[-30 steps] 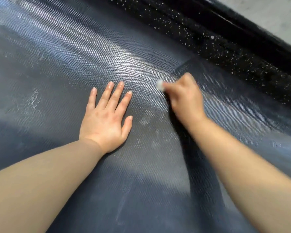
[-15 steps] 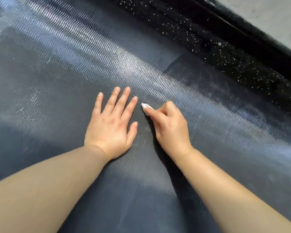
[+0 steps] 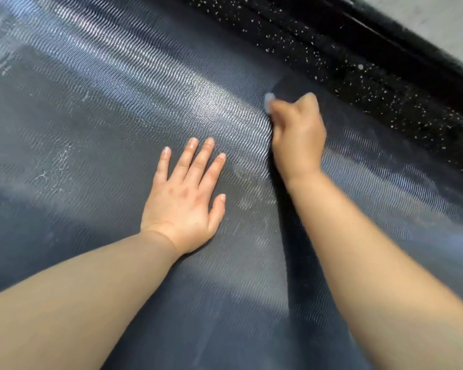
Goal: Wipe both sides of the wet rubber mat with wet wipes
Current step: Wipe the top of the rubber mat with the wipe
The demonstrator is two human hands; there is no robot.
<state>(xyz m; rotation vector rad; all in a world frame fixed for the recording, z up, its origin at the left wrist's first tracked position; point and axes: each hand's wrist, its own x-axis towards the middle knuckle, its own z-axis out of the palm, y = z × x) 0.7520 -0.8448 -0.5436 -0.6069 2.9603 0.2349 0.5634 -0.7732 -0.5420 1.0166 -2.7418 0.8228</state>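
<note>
The dark grey ribbed rubber mat [image 3: 91, 116] glistens wet, streaked whitish. The left hand [image 3: 182, 204] lies flat, fingers spread; at one o'clock, the right hand [image 3: 297, 134] pinches a white wadded wipe [image 3: 269, 101].

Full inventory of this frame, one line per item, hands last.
rubber mat: one, dark blue-grey with a wavy ribbed, glistening surface, fills most of the view under both hands
wet wipe: one, whitish wad, pressed to the mat near its far edge, sticking out of the right hand
whitish marks: one patch, white, on the mat to the left of the left hand
speckled surface: one, black with pale flecks, beyond the mat's far edge, upper right
pale surface: one, light grey, top right corner
left hand: one, flat on the mat, fingers spread
right hand: one, blurred, grips the wet wipe
</note>
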